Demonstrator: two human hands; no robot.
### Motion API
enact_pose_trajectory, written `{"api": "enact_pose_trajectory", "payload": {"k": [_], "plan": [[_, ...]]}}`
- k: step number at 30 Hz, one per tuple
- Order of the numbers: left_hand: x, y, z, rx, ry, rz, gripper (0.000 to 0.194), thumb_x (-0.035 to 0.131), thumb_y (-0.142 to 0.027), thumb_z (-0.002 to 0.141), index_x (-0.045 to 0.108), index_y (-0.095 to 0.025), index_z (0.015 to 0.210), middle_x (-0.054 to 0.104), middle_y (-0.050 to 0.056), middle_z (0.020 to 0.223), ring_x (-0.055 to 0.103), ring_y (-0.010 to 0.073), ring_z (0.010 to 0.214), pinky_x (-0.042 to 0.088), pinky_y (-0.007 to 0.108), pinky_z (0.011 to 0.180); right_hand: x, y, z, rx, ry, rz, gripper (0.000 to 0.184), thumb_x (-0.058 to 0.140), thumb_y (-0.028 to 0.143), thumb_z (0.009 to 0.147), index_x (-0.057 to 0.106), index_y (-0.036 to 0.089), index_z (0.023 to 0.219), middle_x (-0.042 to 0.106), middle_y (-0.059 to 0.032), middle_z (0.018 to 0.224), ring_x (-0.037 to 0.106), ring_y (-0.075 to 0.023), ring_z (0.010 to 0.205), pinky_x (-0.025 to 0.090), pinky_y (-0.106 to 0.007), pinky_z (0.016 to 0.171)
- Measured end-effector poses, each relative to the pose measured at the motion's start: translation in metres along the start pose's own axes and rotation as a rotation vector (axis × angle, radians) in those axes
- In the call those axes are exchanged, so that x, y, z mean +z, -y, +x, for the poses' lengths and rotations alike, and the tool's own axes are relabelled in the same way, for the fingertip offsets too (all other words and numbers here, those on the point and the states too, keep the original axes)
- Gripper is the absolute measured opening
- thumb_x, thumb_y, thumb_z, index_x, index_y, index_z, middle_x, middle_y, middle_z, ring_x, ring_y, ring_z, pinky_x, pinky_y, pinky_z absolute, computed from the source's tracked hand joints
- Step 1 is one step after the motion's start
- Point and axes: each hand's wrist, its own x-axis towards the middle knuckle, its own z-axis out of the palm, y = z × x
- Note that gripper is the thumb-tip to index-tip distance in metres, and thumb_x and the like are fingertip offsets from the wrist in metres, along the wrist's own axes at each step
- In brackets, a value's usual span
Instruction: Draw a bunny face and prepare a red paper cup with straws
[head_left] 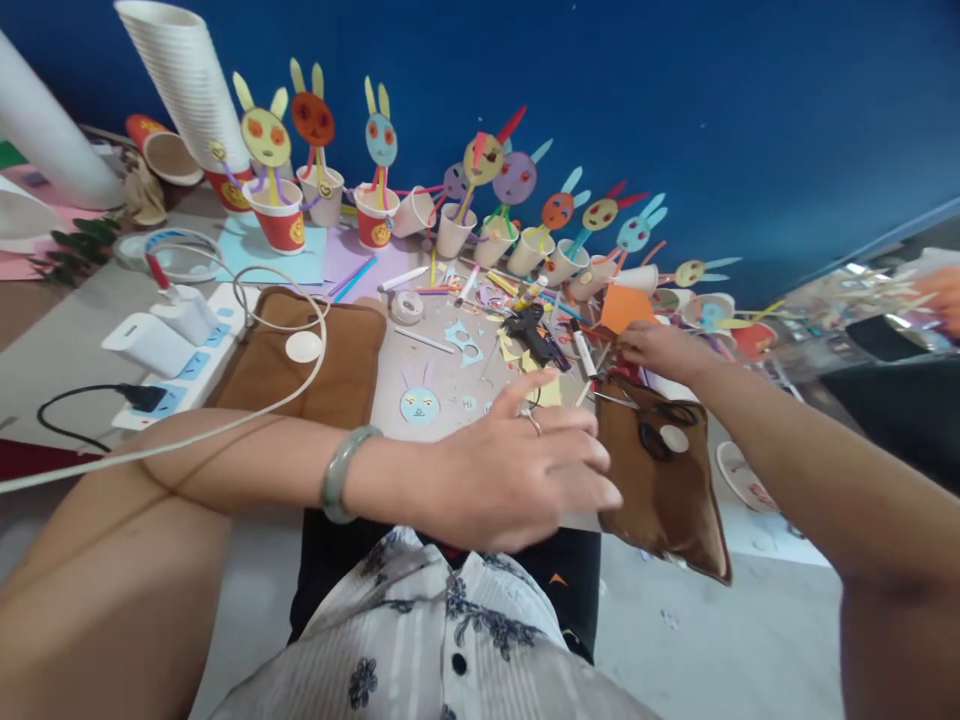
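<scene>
The left hand (517,470) hangs over the near edge of the bench (396,372), fingers loosely parted and free, beside the blue rabbit face (419,406) lying flat; the right hand is just beside the orange paper (628,306), its grasp hidden from view

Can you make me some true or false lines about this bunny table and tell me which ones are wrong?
1. The left hand wears a ring. True.
2. The right hand is near the orange paper. True.
3. The wall is red. False: the wall is blue.
4. The flat bunny face has purple ears. True.
5. The tall cup stack stands on the picture's right side. False: the cup stack is on the left side.
</scene>
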Motion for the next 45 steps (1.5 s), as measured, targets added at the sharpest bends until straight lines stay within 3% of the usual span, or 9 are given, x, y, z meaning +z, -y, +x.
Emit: {"api": "enact_pose_trajectory", "payload": {"k": [6,11,15,21,26,29,33,39,45], "plan": [[0.02,0.039,0.0,-0.304,0.147,-0.12,0.033,0.047,-0.01,0.085,0.069,-0.018,0.108,0.072,0.009,0.11,0.062,0.0244,0.117,0.013,0.06,0.125,-0.031,-0.017,-0.012,0.435,-0.3,0.361,0.012,0.07,0.016,0.082,0.073,0.011,0.092,0.073,-0.0132,0.085,0.056,-0.0165,0.072,0.04,-0.033,0.07],[0.029,0.061,-0.003,-0.522,0.1,-0.248,0.032,0.049,-0.011,0.084,0.069,-0.017,0.108,0.073,0.008,0.114,0.065,0.0231,0.113,0.024,0.057,0.122,-0.059,-0.011,-0.024,0.64,-0.543,0.722,0.01,0.068,0.015,0.079,0.07,0.009,0.088,0.07,-0.011,0.077,0.052,-0.0117,0.065,0.041,-0.032,0.065],[0.03,0.073,-0.002,-0.713,-0.045,-0.44,0.035,0.051,-0.018,0.089,0.064,-0.013,0.121,0.07,0.013,0.125,0.064,0.0223,0.114,0.05,0.036,0.097,-0.071,0.024,-0.021,0.549,-0.618,1.104,0.005,0.062,0.012,0.083,0.059,0.015,0.081,0.066,-0.0066,0.074,0.057,-0.0092,0.063,0.048,-0.032,0.072],[0.029,0.079,0.0,-0.838,-0.179,-0.597,0.042,0.053,-0.034,0.097,0.06,-0.014,0.133,0.064,0.015,0.138,0.062,0.023,0.118,0.051,0.033,0.096,-0.069,0.126,-0.015,0.179,-0.361,1.506,0.025,0.08,0.034,0.067,0.062,0.018,0.073,0.063,-0.0008,0.058,0.058,-0.0126,0.053,0.049,-0.029,0.059],[0.035,0.082,-0.001,-0.86,-0.1,-0.791,0.021,0.051,-0.028,0.097,0.065,-0.013,0.096,0.069,0.003,0.081,0.065,0.0122,0.072,0.051,0.023,0.068,-0.059,0.189,-0.001,0.0,-0.282,1.681,0.033,0.087,0.041,0.063,0.064,0.019,0.071,0.063,0.0009,0.055,0.056,-0.0113,0.05,0.047,-0.027,0.054],[0.04,0.085,-0.002,-1.023,-0.108,-0.971,0.021,0.047,-0.028,0.101,0.059,-0.014,0.092,0.064,0.0,0.069,0.058,0.0076,0.053,0.046,0.019,0.052,-0.049,0.2,0.01,-0.008,-0.323,1.855,0.033,0.09,0.038,0.059,0.065,0.02,0.07,0.061,0.0037,0.054,0.052,-0.0092,0.049,0.043,-0.024,0.051],[0.043,0.089,0.0,-1.121,-0.113,-1.162,0.017,0.048,-0.028,0.102,0.057,-0.015,0.095,0.07,0.003,0.078,0.063,0.0085,0.054,0.05,0.02,0.052,-0.034,0.2,0.018,0.009,-0.307,1.998,0.038,0.094,0.038,0.055,0.065,0.02,0.071,0.063,0.005,0.063,0.05,-0.0068,0.051,0.043,-0.023,0.052],[0.045,0.093,0.001,-1.131,-0.098,-1.471,0.017,0.05,-0.026,0.102,0.06,-0.013,0.099,0.073,0.006,0.08,0.071,0.0127,0.063,0.057,0.024,0.063,-0.021,0.203,0.019,-0.038,-0.301,2.025,0.041,0.093,0.044,0.058,0.062,0.021,0.07,0.057,0.0064,0.061,0.041,-0.0048,0.047,0.035,-0.021,0.045],[0.043,0.097,-0.002,-1.115,-0.059,-1.602,0.019,0.067,-0.026,0.091,0.066,-0.011,0.102,0.077,0.011,0.091,0.075,0.0165,0.074,0.059,0.028,0.074,-0.02,0.202,0.014,0.008,-0.358,2.045,0.039,0.093,0.042,0.058,0.062,0.023,0.074,0.054,0.008,0.064,0.036,-0.0049,0.047,0.046,-0.023,0.049]]}}
